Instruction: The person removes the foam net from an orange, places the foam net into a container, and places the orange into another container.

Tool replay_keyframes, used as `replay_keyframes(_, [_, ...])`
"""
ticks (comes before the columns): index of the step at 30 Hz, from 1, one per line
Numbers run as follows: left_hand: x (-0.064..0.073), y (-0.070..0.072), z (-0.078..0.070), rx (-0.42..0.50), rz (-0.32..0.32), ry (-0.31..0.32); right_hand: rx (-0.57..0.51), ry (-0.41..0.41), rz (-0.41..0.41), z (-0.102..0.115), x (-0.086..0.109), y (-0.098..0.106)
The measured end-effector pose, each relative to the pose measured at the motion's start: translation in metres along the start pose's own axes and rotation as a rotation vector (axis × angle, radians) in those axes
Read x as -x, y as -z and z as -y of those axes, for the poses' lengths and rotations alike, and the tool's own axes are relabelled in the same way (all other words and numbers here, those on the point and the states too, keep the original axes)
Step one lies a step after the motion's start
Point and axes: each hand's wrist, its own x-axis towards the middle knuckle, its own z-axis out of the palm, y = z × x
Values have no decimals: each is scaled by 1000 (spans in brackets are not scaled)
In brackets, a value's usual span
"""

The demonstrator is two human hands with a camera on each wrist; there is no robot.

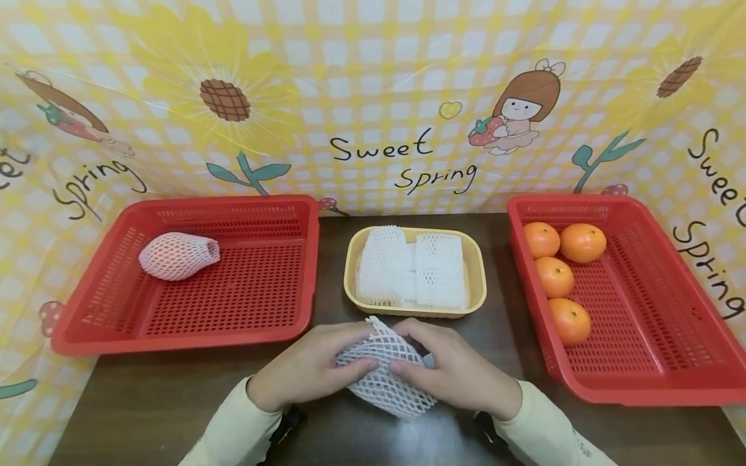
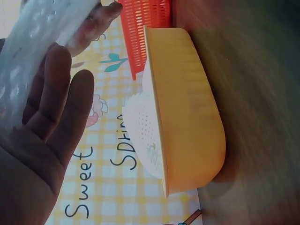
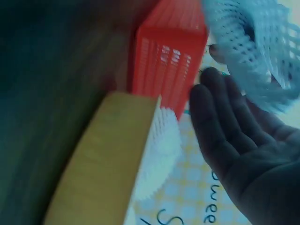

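Note:
A white foam fruit net (image 1: 387,382) is held between both hands over the table, in front of the yellow tub. My left hand (image 1: 317,369) pinches its left side, thumb on the near face. On the other side my right hand (image 1: 454,369) grips it the same way, the two thumbs almost meeting. The right wrist view shows an open end of the net (image 3: 262,56); no fruit can be seen inside. In the left wrist view the net (image 2: 33,51) lies against the fingers, partly out of frame.
A yellow tub (image 1: 479,294) holds stacks of flat foam nets (image 1: 440,268). To the left, a red basket (image 1: 192,343) contains one net-wrapped fruit (image 1: 175,257). Several oranges (image 1: 570,321) lie along the left side of the right red basket (image 1: 658,395). A patterned cloth (image 1: 373,97) hangs behind.

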Motion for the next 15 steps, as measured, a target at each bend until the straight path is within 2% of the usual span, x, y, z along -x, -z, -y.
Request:
replay_keyframes(3, [0, -1, 0, 27, -24, 39, -79, -25, -82, -4, 0, -5])
replay_keyframes(5, [1, -2, 0, 53, -71, 72, -135, -67, -135, -6, 1, -7])
replay_keyframes(8, [1, -4, 1, 163, -192, 79, -250, -136, -232, -8, 3, -11])
replay_keyframes(12, [-1, -12, 4, 341, -358, 50, -439, -141, -383, -10, 2, -18])
replay_keyframes(15, [-4, -23, 5, 429, -420, 75, -520, -138, -476, -12, 0, -24])
